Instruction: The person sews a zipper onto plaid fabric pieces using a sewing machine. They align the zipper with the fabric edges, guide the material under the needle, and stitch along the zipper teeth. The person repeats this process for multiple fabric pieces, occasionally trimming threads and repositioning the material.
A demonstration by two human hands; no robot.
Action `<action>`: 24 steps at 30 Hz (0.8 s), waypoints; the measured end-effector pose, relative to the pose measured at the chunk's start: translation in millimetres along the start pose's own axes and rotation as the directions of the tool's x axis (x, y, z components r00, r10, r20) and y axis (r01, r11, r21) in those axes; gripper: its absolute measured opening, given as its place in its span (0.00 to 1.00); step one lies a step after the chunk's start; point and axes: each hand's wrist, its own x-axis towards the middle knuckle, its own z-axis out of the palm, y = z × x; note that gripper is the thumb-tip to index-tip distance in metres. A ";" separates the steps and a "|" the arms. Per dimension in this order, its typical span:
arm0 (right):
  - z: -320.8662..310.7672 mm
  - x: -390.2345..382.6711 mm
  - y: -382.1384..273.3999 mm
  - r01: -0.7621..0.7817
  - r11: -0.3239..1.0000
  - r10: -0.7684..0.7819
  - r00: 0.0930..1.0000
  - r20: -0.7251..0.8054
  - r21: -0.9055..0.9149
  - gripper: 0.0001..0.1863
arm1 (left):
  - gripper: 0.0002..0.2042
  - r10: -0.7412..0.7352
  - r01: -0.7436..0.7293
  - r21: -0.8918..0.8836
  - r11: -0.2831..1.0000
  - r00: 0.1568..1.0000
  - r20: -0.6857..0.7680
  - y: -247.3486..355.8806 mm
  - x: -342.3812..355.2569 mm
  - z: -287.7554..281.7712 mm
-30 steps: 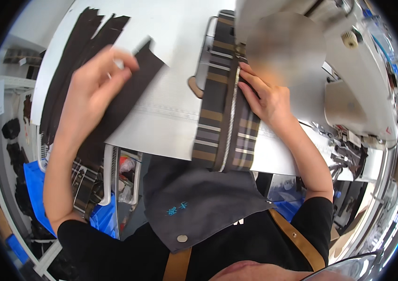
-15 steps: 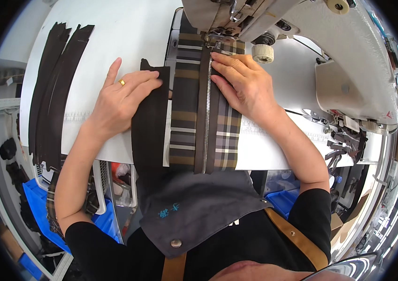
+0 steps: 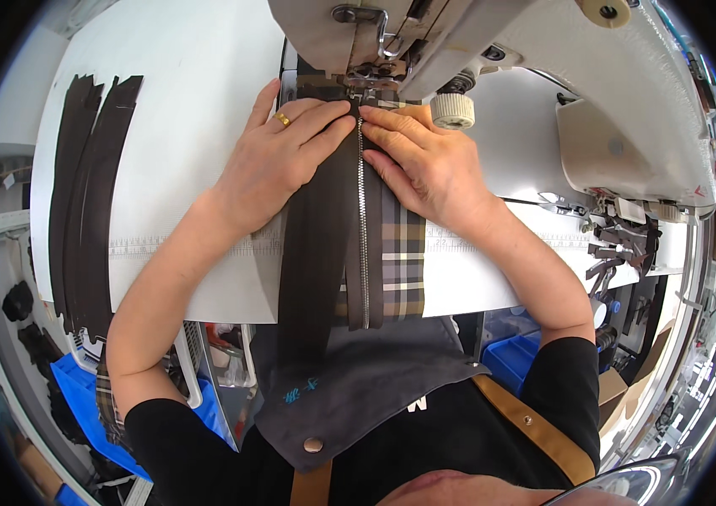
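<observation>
Pressing a dark strip point(image 3: 316, 244) against the left of a metal zipper point(image 3: 364, 244) with the left hand point(image 3: 278, 160), thumb close to fingertips; hard to tell whether pinched or merely pressed. On the zipper's right side with the right hand point(image 3: 430, 156), thumb apart from fingers. Laid over plaid cloth point(image 3: 404, 261) on the white surface point(image 3: 181, 160). Running lengthwise away from the body, far end toward the head of the sewing machine point(image 3: 594, 80), near end at the surface's front edge. Apparently aligning strip with zipper for stitching; calls next for holding edges flush and feeding evenly. Farther left, more dark strips point(image 3: 107, 177).
</observation>
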 end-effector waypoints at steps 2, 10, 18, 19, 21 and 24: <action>0.8 0.0 0.0 0.003 1.000 -0.003 1.000 -0.015 0.003 0.13 | 0.18 -0.012 0.012 -0.007 1.000 1.000 -0.004 -0.9 0.0 0.2; 1.2 -1.0 0.9 -0.005 1.000 0.005 1.000 0.013 -0.009 0.12 | 0.17 -0.066 0.066 -0.037 0.997 0.998 -0.008 1.1 -1.5 3.1; -4.7 1.2 -2.0 -0.016 0.999 0.018 0.998 0.065 -0.038 0.10 | 0.17 -0.099 0.099 -0.042 0.994 0.995 -0.016 1.1 -3.0 4.0; -5.1 1.3 -2.2 -0.020 0.999 0.023 0.997 0.074 -0.038 0.10 | 0.17 -0.099 0.098 -0.049 0.994 0.995 -0.014 0.9 -3.3 4.4; -4.4 1.5 -1.7 -0.014 0.999 0.016 0.998 0.054 -0.031 0.10 | 0.17 -0.097 0.097 -0.060 0.993 0.995 -0.008 0.8 -4.1 4.7; -0.3 0.2 -0.5 -0.009 1.000 0.009 1.000 0.013 -0.003 0.12 | 0.17 -0.099 0.098 -0.090 0.991 0.995 0.000 0.8 -2.9 2.9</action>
